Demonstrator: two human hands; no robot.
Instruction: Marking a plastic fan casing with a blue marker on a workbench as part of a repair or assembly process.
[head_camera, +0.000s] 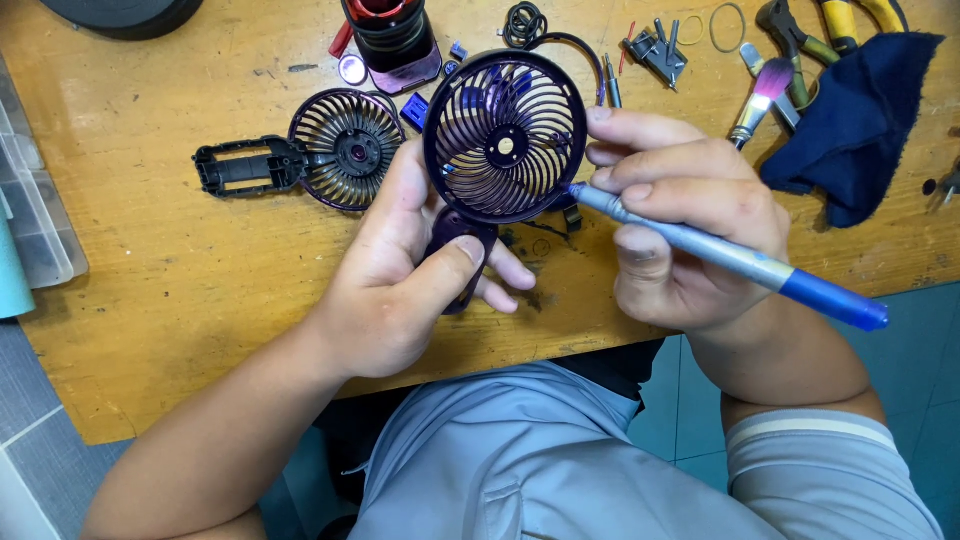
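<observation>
From the head camera, your left hand holds a purple handheld fan above the wooden tabletop, fingers pinching its handle. Your right hand grips a blue-tipped screwdriver, fingers pressed together around it, tip at the grille's right edge. A detached fan grille lies far left.

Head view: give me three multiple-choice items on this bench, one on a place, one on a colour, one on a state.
1. Where does the dark cloth lie?
A. right of the hands
B. left of the hands
C. on the person's lap

2. What colour is the rear end of the screwdriver?
A. red
B. blue
C. yellow

3. How is the fan grille kept?
A. flat on the table
B. hanging from a hook
C. held up in the left hand

Answers: A, it lies by the pliers at the right; B, blue past the right hand; C, fingers grip its stem.
</observation>
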